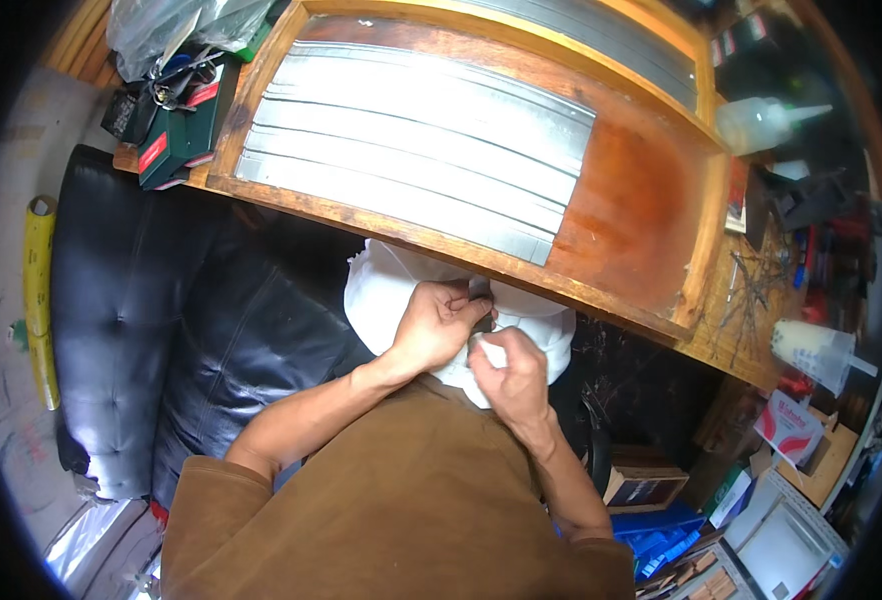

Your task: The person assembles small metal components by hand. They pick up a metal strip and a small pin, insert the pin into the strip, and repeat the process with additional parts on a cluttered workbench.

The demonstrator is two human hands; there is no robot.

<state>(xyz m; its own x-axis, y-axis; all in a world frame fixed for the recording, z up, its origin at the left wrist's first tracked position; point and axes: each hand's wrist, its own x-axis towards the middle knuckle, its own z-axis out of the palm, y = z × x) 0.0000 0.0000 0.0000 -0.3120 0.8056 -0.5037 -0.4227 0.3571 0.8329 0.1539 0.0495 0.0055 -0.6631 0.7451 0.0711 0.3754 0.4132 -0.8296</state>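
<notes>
Over my lap, my left hand (435,328) is closed, pinching a small grey, flat piece (479,288) between thumb and fingers. Its kind is too small to make out. My right hand (513,380) is curled just to the right and nearer to me, shut on a bunched bit of white cloth (493,352) close to the left fingertips. A larger white cloth (386,292) lies spread on my lap beneath both hands. Just beyond them runs the front edge of a wooden tray-like bench (361,222), and long silvery metal strips (411,140) lie on it.
A black padded leather seat (201,330) is at my left. Green boxes (183,135) and a plastic bag stand back left. A squeeze bottle (766,122) and a drink cup (811,350) are at the right, above a wooden box and blue items.
</notes>
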